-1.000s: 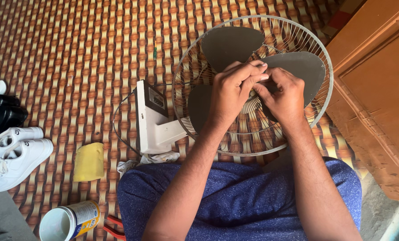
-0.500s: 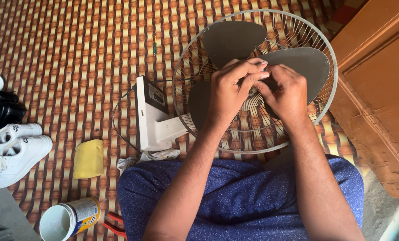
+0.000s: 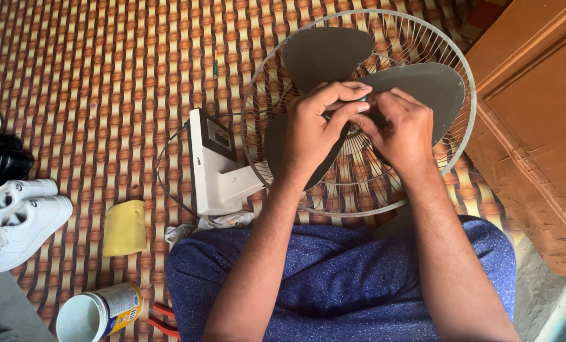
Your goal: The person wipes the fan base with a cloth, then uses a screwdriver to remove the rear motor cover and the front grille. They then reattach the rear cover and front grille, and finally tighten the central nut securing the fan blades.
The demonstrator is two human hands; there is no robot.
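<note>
Almost nothing is shifting since a second ago: both hands are staying clustered over the hub of the fan, only the fingers are working slightly, and the view is sitting a little nearer. To my eye that means the work at the hub is continuing rather than finishing; no part is coming away.

Going left to right, white sneakers [image 3: 18,223] are lying at the left edge with dark shoes [image 3: 1,161] just beyond them. Near those, a yellow sponge [image 3: 124,227] is resting on the woven-pattern floor mat [image 3: 93,76], and nearer still a white cup-like container [image 3: 98,312] is lying tipped on its side with its mouth facing the camera; what it holds cannot be made out. Red-handled pliers [image 3: 162,318] are lying just beside it.

Next comes the fan's white base [image 3: 214,163], with a crumpled rag [image 3: 207,225] touching its near end. The wire guard [image 3: 384,204] is lying flat, cupping the grey blades [image 3: 327,54] like a shallow basket.

The left hand [image 3: 315,130] is curling closed, fingertips pinching a small dark piece at the hub [image 3: 361,99]. The right hand [image 3: 402,130] is closing on the same spot from the right, fingers touching the left hand's. A wooden cabinet [image 3: 536,114] is standing at the far right.
</note>
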